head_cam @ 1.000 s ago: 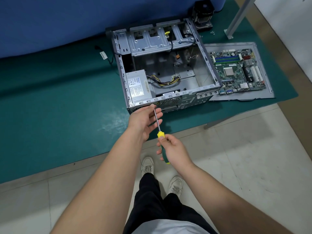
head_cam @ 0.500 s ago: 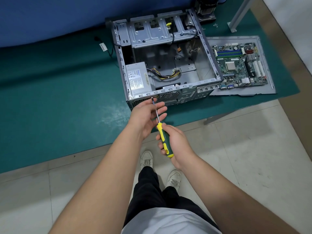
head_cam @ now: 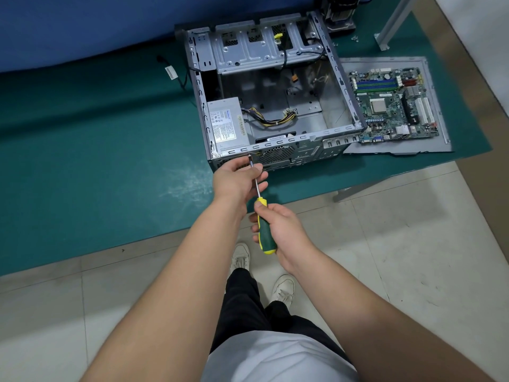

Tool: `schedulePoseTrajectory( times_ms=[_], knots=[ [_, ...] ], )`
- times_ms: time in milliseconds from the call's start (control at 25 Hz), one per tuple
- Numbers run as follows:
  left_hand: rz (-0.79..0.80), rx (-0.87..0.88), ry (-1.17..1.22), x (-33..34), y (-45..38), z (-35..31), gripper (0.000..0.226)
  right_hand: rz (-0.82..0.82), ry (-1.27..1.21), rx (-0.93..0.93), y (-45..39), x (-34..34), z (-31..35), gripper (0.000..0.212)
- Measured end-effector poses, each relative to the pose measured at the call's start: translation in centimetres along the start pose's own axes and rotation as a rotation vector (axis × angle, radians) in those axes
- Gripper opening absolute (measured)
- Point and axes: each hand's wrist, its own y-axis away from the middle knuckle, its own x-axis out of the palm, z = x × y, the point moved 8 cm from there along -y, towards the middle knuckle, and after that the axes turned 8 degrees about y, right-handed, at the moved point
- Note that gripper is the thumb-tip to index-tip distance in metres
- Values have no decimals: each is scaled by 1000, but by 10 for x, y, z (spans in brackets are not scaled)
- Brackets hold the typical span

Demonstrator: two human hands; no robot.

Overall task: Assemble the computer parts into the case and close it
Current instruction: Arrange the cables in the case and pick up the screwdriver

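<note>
An open grey computer case [head_cam: 341, 86] lies on its side on the green table mat, with a power supply [head_cam: 227, 124] in its near left corner and yellow-black cables beside it. My right hand [head_cam: 278, 230] grips the green and yellow handle of a screwdriver [head_cam: 265, 230]. The screwdriver tip touches the case's rear panel by the power supply. My left hand [head_cam: 237, 180] pinches the metal shaft near that tip. A motherboard [head_cam: 391, 106] rests on the detached side panel [head_cam: 438, 133], right of the case.
A heatsink fan [head_cam: 340, 12] and loose screws [head_cam: 355, 38] sit behind the case near a metal post [head_cam: 391, 26]. A tagged cable [head_cam: 172, 71] lies left of the case. The mat's near edge runs just under my hands; tiled floor and my shoes are below.
The screwdriver has shifted slightly up toward the rear panel, and my right hand has slid up to grip the handle fully. The view has tilted down a little.
</note>
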Motion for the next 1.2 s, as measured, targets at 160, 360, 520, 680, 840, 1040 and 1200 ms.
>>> schedulePoseTrajectory(
  times_ms=[160, 360, 520, 680, 840, 1040, 1200],
  knots=[
    [-58, 332, -368, -10, 7, -27, 21, 13, -73, 89, 0, -2, -1, 24],
    [-44, 968, -1421, 15, 8, -74, 58, -8, -45, 93, 0, -5, 0, 25],
    [57, 965, -1827, 22, -27, -75, 70, -48, -38, 17, -2, -10, 1, 27],
    [14, 992, -1906, 22, -30, -67, 67, -67, 85, -6, -1, -10, 0, 35],
    [-4, 991, -1924, 24, -33, -65, 69, -56, 45, 18, -3, -5, 2, 42],
    [37, 1000, -1901, 25, -29, -69, 67, -61, -11, 35, 0, -5, 0, 28],
    [31, 994, -1904, 28, -28, -72, 66, -7, 34, 48, 1, -2, 2, 32]
  ],
)
